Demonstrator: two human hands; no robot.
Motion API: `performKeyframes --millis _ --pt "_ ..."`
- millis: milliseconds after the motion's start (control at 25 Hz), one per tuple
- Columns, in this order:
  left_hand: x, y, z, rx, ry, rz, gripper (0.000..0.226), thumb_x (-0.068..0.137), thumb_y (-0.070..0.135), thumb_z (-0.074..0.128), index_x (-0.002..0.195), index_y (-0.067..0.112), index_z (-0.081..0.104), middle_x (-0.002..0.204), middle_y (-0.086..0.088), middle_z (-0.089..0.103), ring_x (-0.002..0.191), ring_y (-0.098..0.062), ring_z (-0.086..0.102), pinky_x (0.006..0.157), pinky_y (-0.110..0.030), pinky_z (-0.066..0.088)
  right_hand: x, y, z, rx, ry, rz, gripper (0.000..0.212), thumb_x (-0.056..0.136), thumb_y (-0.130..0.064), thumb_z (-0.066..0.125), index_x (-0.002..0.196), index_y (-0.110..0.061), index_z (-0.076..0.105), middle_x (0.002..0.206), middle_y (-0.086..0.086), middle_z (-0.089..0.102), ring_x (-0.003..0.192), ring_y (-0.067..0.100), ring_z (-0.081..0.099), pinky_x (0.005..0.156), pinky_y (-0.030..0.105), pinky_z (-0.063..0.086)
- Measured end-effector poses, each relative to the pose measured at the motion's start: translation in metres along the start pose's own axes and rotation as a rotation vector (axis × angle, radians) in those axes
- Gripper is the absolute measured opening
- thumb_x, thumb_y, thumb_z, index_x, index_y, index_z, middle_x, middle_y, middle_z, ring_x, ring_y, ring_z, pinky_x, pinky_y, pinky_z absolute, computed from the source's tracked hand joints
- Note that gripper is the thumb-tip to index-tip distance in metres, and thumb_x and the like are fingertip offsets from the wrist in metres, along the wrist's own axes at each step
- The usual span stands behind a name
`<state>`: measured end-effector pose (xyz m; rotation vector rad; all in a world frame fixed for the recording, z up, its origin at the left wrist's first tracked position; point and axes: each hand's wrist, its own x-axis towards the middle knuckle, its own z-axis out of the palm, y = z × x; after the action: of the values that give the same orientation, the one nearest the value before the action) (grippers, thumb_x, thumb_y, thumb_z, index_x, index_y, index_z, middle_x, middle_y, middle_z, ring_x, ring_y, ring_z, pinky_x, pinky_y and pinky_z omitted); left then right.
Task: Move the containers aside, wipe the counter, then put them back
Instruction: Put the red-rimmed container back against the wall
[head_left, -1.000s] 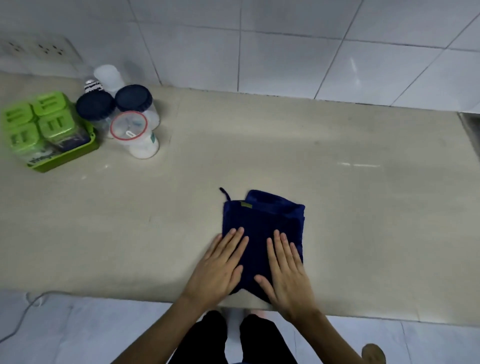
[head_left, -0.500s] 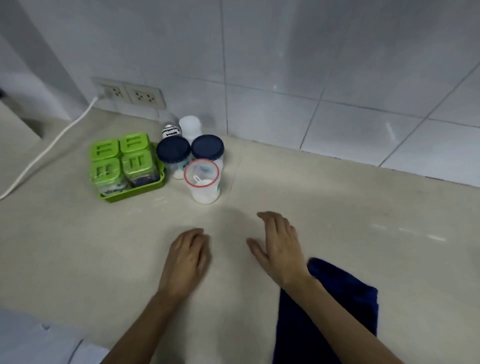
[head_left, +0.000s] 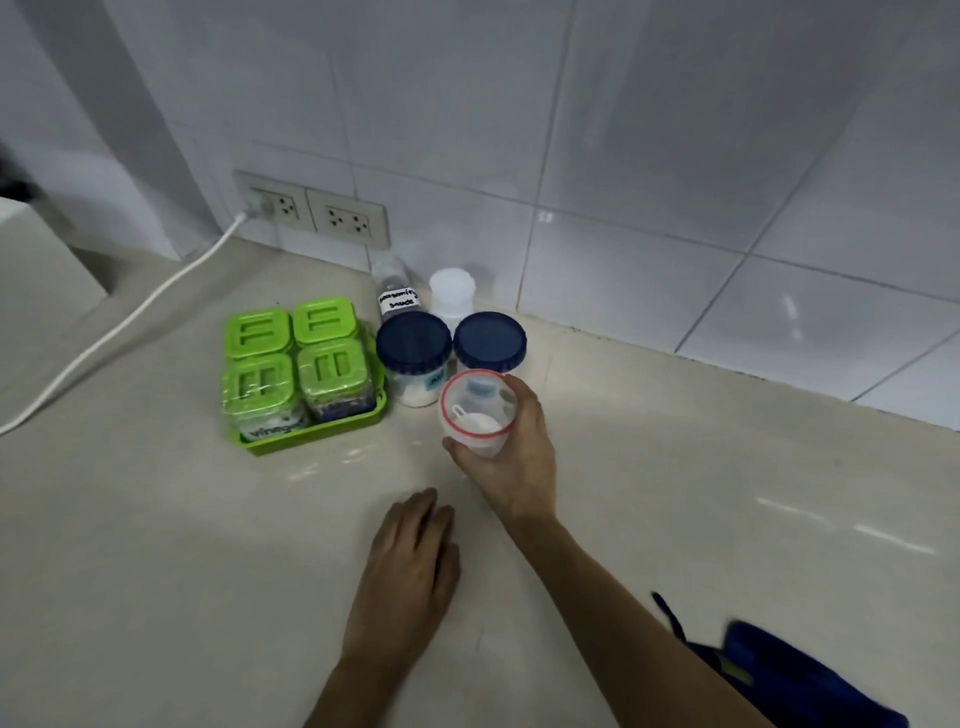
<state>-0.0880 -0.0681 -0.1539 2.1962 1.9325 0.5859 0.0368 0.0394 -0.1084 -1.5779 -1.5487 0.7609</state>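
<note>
We see the clear plastic container with the red-rimmed lid (head_left: 478, 410) near the back of the pale stone desk (head_left: 156, 545), with white powder and a small scoop inside it. Our right hand (head_left: 511, 460) wraps around its side, the fingers (head_left: 524, 402) curled against the wall and the thumb on the near side; whether its base is on the desk we cannot tell. Just behind it stand two clear jars with dark blue screw lids (head_left: 414, 344), side by side, the left one showing white powder. Behind those, against the white tiled wall (head_left: 623, 156), are a small clear bottle with a handwritten label (head_left: 397, 296) and a white plastic jar (head_left: 452, 288). To the left sits a green plastic tray (head_left: 317, 431) carrying four square containers with green lids (head_left: 298, 353), close beside the blue-lidded jars. Our left hand (head_left: 410, 577) lies flat on the desk nearer to us, fingers loosely together and holding nothing. A folded dark blue cloth (head_left: 810, 680) lies at the lower right, partly behind the right forearm. Two wall sockets (head_left: 311, 210) sit above the desk, with a white cable (head_left: 130, 322) plugged into the left one.
</note>
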Motion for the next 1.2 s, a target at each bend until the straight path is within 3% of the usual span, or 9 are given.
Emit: performKeyframes --millis 160,240,360,480,640,1040,1200 --pt "0.007 0.015 -0.002 -0.169 0.128 -0.053 0.038 0.089 0.029 0.043 0.111 0.009 0.067 0.121 -0.01 0.062 0.113 -0.026 0.055 0.102 -0.034 0.037 -0.012 0.022 -0.049 0.082 0.13 0.016 0.09 0.053 -0.052 0.083 0.129 -0.045 0.035 0.121 -0.025 0.051 0.11 -0.004 0.051 0.09 0.012 0.044" --pt "0.029 0.052 0.012 -0.231 0.157 0.011 0.035 0.088 0.026 0.043 0.109 0.011 0.067 0.119 -0.006 0.063 0.111 -0.02 0.053 0.1 -0.032 0.039 -0.013 0.052 -0.104 0.071 0.222 0.053 0.089 0.053 -0.053 0.083 0.129 -0.044 0.037 0.116 -0.029 0.051 0.107 -0.004 0.052 0.09 0.015 0.046" --pt "0.069 0.136 0.05 -0.249 0.096 0.169 0.03 0.083 0.021 0.049 0.104 0.011 0.068 0.112 -0.005 0.066 0.105 -0.022 0.061 0.095 -0.03 0.042 -0.006 0.106 -0.201 -0.019 0.342 0.114 0.088 0.057 -0.042 0.087 0.13 -0.038 0.038 0.121 -0.017 0.055 0.111 0.006 0.054 0.096 0.031 0.05" --pt "0.112 0.212 0.092 -0.18 -0.002 0.361 0.025 0.078 0.017 0.059 0.101 0.014 0.068 0.105 -0.003 0.067 0.097 -0.021 0.065 0.09 -0.028 0.048 0.012 0.163 -0.286 -0.115 0.46 0.134 0.09 0.06 -0.037 0.088 0.133 -0.032 0.036 0.129 -0.004 0.053 0.116 0.018 0.054 0.097 0.037 0.048" --pt "0.159 0.269 0.135 -0.099 -0.053 0.411 0.033 0.083 0.026 0.038 0.101 0.014 0.063 0.106 -0.003 0.061 0.099 -0.023 0.059 0.09 -0.035 0.048 0.049 0.227 -0.361 -0.234 0.53 0.147 0.092 0.063 -0.038 0.086 0.138 -0.026 0.034 0.134 0.002 0.049 0.118 0.023 0.052 0.095 0.033 0.043" --pt "0.183 0.281 0.162 -0.047 0.03 0.464 0.022 0.088 0.022 0.046 0.091 0.01 0.063 0.097 -0.006 0.063 0.089 -0.027 0.06 0.092 -0.036 0.037 0.095 0.273 -0.397 -0.32 0.62 0.202 0.095 0.067 -0.05 0.08 0.142 -0.021 0.029 0.139 0.009 0.045 0.122 0.032 0.051 0.096 0.043 0.048" --pt "0.18 0.279 0.15 -0.212 -0.029 0.357 0.013 0.088 0.015 0.054 0.092 0.007 0.063 0.097 -0.008 0.063 0.092 -0.028 0.057 0.088 -0.04 0.044 0.079 0.252 -0.394 -0.406 0.741 0.236 0.1 0.067 -0.058 0.076 0.146 -0.02 0.028 0.158 0.013 0.019 0.143 0.033 0.027 0.115 0.049 0.03"
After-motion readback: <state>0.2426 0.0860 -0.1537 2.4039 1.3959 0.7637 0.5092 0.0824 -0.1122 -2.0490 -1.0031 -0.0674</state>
